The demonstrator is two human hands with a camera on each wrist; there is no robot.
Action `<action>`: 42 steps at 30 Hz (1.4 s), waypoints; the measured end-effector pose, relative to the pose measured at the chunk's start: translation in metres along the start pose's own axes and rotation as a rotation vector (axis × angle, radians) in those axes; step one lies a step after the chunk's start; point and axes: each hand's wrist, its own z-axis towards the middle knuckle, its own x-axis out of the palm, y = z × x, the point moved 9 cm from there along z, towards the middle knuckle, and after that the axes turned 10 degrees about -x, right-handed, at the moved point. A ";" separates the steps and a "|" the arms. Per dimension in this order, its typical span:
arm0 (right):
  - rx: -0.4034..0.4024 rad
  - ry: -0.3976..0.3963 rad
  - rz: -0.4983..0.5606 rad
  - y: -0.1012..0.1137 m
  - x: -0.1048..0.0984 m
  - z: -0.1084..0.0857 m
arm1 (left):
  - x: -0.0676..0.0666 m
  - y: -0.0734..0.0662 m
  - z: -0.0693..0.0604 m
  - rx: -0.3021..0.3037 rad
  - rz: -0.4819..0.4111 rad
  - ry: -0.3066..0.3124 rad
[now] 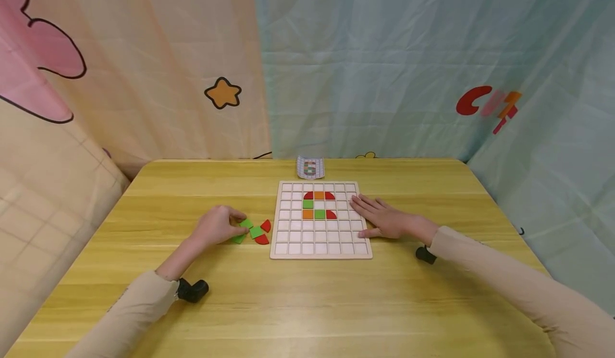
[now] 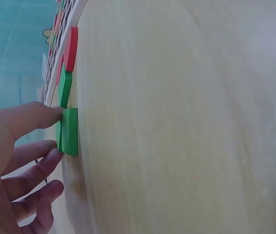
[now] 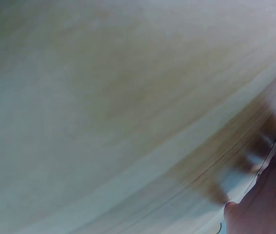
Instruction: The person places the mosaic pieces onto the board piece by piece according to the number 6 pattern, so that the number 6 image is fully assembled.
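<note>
My left hand (image 1: 222,224) is at the loose tiles left of a wooden grid board (image 1: 321,255), its thumb and forefinger pinching a green square tile (image 1: 246,223). Beside it lie a second green tile (image 1: 257,232) and another green tile (image 2: 70,131), partly covered by the thumb in the head view. Two red quarter-round tiles (image 1: 266,225) are closest to the board. Spread flat, my right hand (image 1: 386,221) rests on the board's right edge. Several red, orange and green tiles (image 1: 319,214) sit in the board's upper cells. The right wrist view catches only part of the right hand.
A small pattern card (image 1: 310,168) with a coloured figure lies behind the board, near the back edge of the wooden table (image 1: 317,304). Printed curtains (image 1: 408,70) hang behind and at the sides. Black wrist mounts (image 1: 193,290) show under both sleeves.
</note>
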 end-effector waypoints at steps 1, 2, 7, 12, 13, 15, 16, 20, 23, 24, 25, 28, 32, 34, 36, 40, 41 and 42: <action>-0.001 -0.001 0.000 0.000 0.000 0.000 | 0.000 0.000 -0.001 -0.004 0.003 -0.002; -0.002 -0.003 0.000 0.000 0.000 0.000 | -0.001 0.000 -0.001 -0.010 0.006 -0.003; -0.005 -0.011 -0.005 0.001 0.000 0.000 | -0.001 0.001 -0.002 -0.028 0.017 -0.010; -0.007 -0.018 -0.002 0.002 0.001 0.000 | 0.000 0.000 -0.001 -0.018 0.041 -0.029; -0.007 -0.021 -0.001 0.001 0.001 -0.001 | 0.000 -0.001 -0.001 -0.014 0.044 -0.034; -0.006 -0.025 -0.002 0.001 0.001 -0.001 | 0.000 -0.002 -0.001 -0.011 0.052 -0.046; -0.005 -0.026 -0.003 0.000 0.001 -0.001 | 0.000 -0.002 0.000 -0.010 0.056 -0.050; -0.004 -0.024 -0.005 0.000 0.000 -0.001 | -0.001 -0.004 0.001 -0.014 0.051 -0.061; -0.007 -0.025 0.000 0.001 -0.001 -0.001 | -0.002 -0.005 0.002 -0.024 0.040 -0.072; -0.007 -0.025 0.002 0.001 -0.001 -0.001 | -0.003 -0.006 0.002 -0.025 0.037 -0.078; -0.006 -0.026 0.006 0.001 -0.001 -0.001 | -0.003 -0.007 0.003 -0.025 0.032 -0.084; -0.005 -0.029 0.004 0.000 -0.001 -0.001 | -0.006 -0.012 0.004 -0.015 0.023 -0.108; -0.004 -0.030 -0.004 -0.001 0.000 0.000 | -0.009 -0.021 0.005 0.000 0.027 -0.132; -0.003 -0.028 -0.004 -0.002 0.000 0.000 | -0.009 -0.026 0.006 0.009 0.026 -0.138; -0.003 -0.027 -0.001 -0.002 0.001 0.000 | -0.009 -0.031 0.006 0.021 0.030 -0.146; -0.004 -0.028 0.003 -0.001 0.001 0.000 | -0.007 -0.044 0.009 0.051 0.031 -0.163; -0.004 -0.029 0.002 0.000 0.000 0.000 | -0.007 -0.047 0.009 0.057 0.033 -0.168; -0.004 -0.029 0.002 0.000 0.000 0.000 | -0.006 -0.051 0.010 0.064 0.034 -0.171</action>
